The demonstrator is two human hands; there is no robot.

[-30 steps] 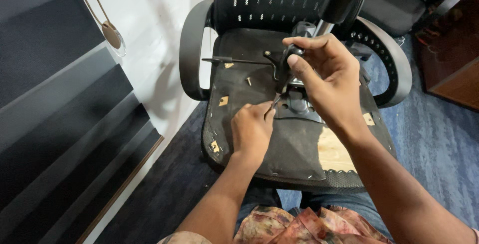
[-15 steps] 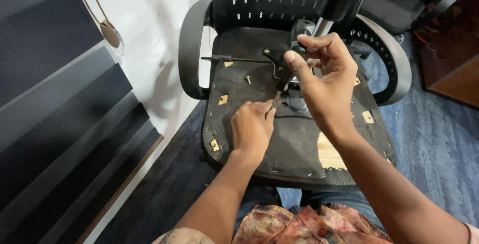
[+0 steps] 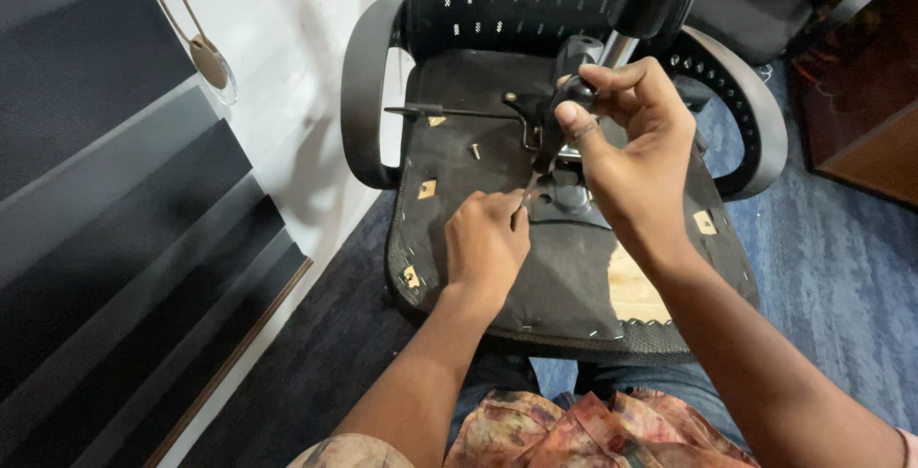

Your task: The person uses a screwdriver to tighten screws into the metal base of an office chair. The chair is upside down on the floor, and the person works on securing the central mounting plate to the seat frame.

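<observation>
An office chair lies with the black underside of its seat (image 3: 574, 277) facing me. My right hand (image 3: 636, 152) grips the black handle of a screwdriver (image 3: 559, 109), which is held nearly upright. Its thin shaft runs down to the metal mechanism plate (image 3: 566, 198) at the seat's centre. My left hand (image 3: 486, 243) rests on the seat with its fingertips pinched at the shaft's lower end, beside the plate. Whatever is under the tip is hidden by my fingers.
A loose screw (image 3: 473, 151) and a thin lever rod (image 3: 449, 112) lie on the seat above my left hand. Curved armrests (image 3: 368, 86) (image 3: 760, 119) flank the seat, and the gas cylinder (image 3: 622, 47) rises behind. A torn patch shows wood (image 3: 636, 291). White wall left, blue carpet right.
My right hand's fingers have shifted around the screwdriver handle and risen slightly. My left hand has stayed at the shaft's lower end.
</observation>
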